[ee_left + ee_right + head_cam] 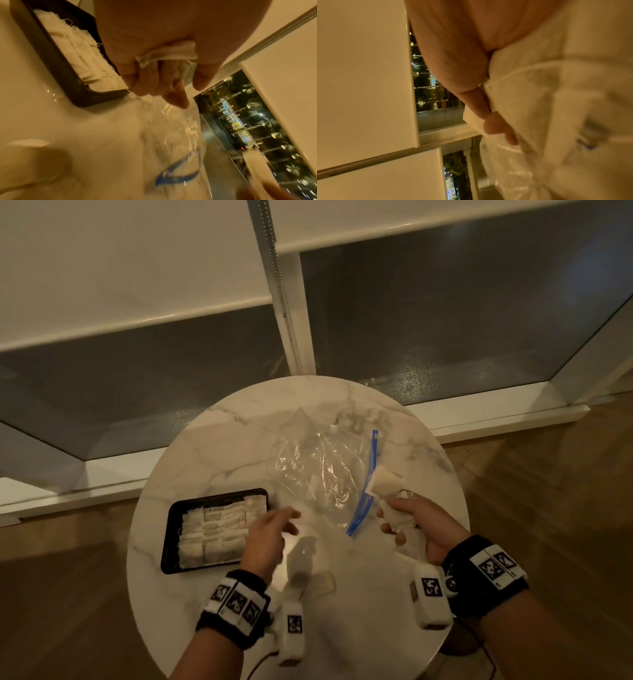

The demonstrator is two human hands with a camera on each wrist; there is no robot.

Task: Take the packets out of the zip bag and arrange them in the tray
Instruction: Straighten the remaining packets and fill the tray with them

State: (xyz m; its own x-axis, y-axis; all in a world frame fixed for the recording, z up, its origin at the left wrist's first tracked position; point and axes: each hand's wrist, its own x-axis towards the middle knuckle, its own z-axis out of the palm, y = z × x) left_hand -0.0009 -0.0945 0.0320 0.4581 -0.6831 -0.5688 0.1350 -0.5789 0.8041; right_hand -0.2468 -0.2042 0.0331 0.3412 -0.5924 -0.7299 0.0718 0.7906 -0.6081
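A black tray (170, 537) on the left of the round marble table (342, 594) holds several white packets (212, 529) in rows. The clear zip bag (318, 470) with its blue zip (364, 494) lies crumpled mid-table. My left hand (287, 522) hovers between tray and bag. In the left wrist view its fingers (154, 83) curl over a white packet (168, 52) held against the palm. To the right of the bag, my right hand (390, 522) grips a bunch of white packets (385, 484). They fill the right wrist view as pale packets (556, 94) under the thumb (496, 125).
The table stands against a low window with a white frame (294, 313) and lowered blinds (120, 258). Wooden floor (548, 491) surrounds it. Bare marble shows near the front edge between my forearms. The tray's rim (56, 67) lies just left of my left hand.
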